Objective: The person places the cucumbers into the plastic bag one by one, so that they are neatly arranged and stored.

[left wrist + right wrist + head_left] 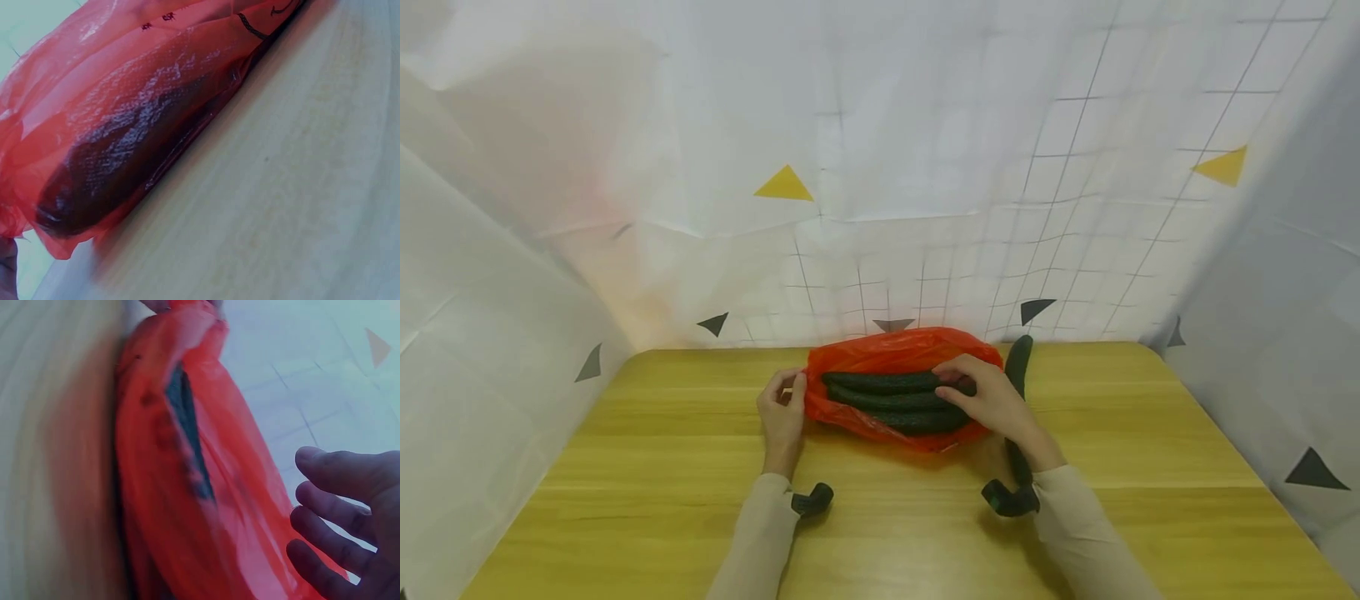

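A red plastic bag lies on its side across the table with its mouth spread wide. Three dark green cucumbers show side by side inside it. At the bag's left end my left hand pinches the edge of the plastic; in the left wrist view only a bit of a finger is visible. My right hand hovers over the right ends of the cucumbers. In the right wrist view its fingers are apart and loosely bent, with nothing between them. Another cucumber lies outside the bag, partly behind my right arm.
The wooden table reaches back to a white sheet wall with grid lines and triangles. Black wrist cameras sit on both forearms. Side sheets border the table.
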`<state>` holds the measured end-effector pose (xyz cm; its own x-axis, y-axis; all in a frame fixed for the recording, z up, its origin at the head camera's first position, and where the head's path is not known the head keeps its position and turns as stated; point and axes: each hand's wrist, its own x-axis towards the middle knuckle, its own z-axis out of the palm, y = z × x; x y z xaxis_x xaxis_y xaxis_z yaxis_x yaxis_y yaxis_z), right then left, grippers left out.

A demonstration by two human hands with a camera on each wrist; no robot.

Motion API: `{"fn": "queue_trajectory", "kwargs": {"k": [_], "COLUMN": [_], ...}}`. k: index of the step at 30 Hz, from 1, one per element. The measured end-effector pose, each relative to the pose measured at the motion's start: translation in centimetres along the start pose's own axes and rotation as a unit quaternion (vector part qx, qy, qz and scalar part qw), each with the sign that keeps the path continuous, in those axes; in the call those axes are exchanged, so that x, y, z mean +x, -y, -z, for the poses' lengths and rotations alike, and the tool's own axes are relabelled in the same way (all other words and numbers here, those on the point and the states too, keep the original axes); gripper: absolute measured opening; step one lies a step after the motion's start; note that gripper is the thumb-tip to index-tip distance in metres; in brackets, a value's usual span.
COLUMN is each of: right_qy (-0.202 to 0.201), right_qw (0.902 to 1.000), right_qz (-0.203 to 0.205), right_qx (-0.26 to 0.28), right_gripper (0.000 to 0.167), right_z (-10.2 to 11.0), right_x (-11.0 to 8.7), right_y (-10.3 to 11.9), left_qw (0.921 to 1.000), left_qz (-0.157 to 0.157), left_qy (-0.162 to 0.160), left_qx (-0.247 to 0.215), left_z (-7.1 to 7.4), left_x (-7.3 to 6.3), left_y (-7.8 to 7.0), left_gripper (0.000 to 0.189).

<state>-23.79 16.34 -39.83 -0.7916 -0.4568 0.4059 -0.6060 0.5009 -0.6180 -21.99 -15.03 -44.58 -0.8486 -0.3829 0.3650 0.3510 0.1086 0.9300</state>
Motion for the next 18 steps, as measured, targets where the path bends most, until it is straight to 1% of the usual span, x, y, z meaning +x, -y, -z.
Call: {"fn": "queue_trajectory", "kwargs": {"k": [6,10,11,13,16,17,18], "right_qy": [-0.033,-0.058,-0.063,-0.067,-0.074,-0.076,-0.078], "right_qw": [0.9994,0.9978,0.9973,0.9965,0.9957,0.9955,0.9953], "right_qz": [-0.013,-0.031,-0.036,-0.049,-0.055,-0.056,-0.057], "right_qx": [0.006,-0.003,-0.003,0.003,0.008,0.009,0.009], "right_gripper": [0.028,0.028,0.028,0.029,0.03,0.03,0.029], "right_z": [1.7,2.9,3.3,3.8,4.3,4.4,4.5], "right_x": [-0.3,-0.5,-0.6,-0.7,-0.9,-0.9,-0.9], "right_y": [-0.6,-1.0,-0.6,-0.2,-0.2,-0.3,-0.9], "left_qw": [0.9999,0.9998,0.9998,0.9998,0.9998,0.9998,0.9999], "left_qz": [-0.008,-0.013,-0.013,-0.014,-0.015,-0.015,-0.014], "left_qy": [-0.004,-0.003,-0.003,-0.003,-0.004,-0.005,-0.005], "left_qx": [0.007,0.015,0.017,0.016,0.011,0.01,0.006], "left_z": [-0.1,-0.1,-0.1,-0.1,-0.1,-0.1,-0.1], "left_x": [-0.1,-0.1,-0.2,-0.2,-0.2,-0.1,-0.1], "left_y": [-0.1,-0.2,-0.2,-0.2,0.0,0.0,0.1], "left_gripper": [0.018,0.019,0.019,0.019,0.019,0.019,0.019]}}
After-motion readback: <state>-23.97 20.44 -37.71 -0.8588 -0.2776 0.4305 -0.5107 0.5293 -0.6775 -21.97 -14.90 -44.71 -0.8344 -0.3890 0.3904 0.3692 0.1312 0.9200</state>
